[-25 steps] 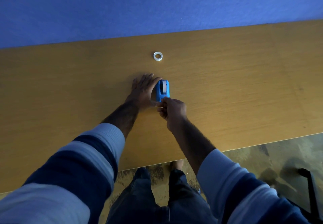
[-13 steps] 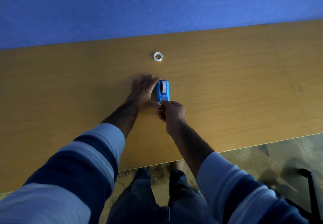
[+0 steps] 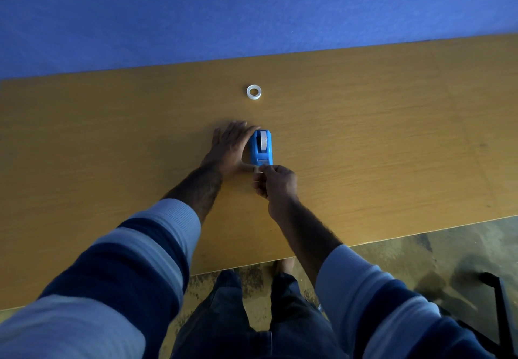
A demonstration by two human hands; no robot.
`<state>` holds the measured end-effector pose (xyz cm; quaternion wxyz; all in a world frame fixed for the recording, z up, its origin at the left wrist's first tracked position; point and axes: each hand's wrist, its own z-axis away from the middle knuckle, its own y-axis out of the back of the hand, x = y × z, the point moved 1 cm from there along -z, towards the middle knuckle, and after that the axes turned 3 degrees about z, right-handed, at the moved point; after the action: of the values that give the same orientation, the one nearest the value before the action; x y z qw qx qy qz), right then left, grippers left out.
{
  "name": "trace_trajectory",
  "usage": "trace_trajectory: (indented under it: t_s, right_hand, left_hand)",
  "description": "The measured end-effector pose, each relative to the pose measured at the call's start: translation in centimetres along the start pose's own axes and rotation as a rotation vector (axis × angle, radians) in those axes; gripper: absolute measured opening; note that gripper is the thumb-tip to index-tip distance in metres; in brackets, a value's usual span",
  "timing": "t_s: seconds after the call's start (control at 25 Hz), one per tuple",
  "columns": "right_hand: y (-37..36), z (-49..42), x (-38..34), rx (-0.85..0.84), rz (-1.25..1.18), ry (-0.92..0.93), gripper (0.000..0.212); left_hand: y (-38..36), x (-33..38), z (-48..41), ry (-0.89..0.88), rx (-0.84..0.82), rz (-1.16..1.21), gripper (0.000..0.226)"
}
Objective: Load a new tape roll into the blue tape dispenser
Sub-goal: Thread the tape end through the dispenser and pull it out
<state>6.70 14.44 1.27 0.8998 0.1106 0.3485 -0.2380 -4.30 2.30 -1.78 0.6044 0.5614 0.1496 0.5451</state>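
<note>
Right hand: your right hand (image 3: 276,180) is curled at the 6 o'clock end of the blue tape dispenser (image 3: 261,148); thumb and forefinger are pinched on a pale strip of tape (image 3: 258,168) at the dispenser's near lip; whether the strip is free of the cutter, you cannot tell.
Left hand: your left hand (image 3: 228,148) lies flat and spread on the table (image 3: 378,140); its palm presses down at 9 o'clock of the dispenser, fingers reaching toward 12 o'clock along the blue side; it grasps nothing, it only braces; its thumb stretches toward the right hand's fingertips.
Dispenser: it sits lengthwise on the table between your hands, near the table's middle; a tape roll (image 3: 263,142) stands on edge in its slot, the pale band showing from above.
Spare ring: a small white ring (image 3: 254,92) lies flat at 12 o'clock of the dispenser, well apart from it, nearer the blue wall (image 3: 252,8).
Sleeves: both forearms are bare below pushed-up striped sleeves (image 3: 157,235).
Below the table edge: at 6 o'clock, dark trousers over a mottled floor (image 3: 420,260).
</note>
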Motion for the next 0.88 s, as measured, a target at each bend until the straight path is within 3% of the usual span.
trace_trajectory:
  t_s: [0.88]
  right_hand:
    - [-0.3, -1.4, 0.1, 0.049, 0.096, 0.107, 0.017]
  left_hand:
    - [0.0, 0.4, 0.1, 0.038, 0.006, 0.010, 0.110]
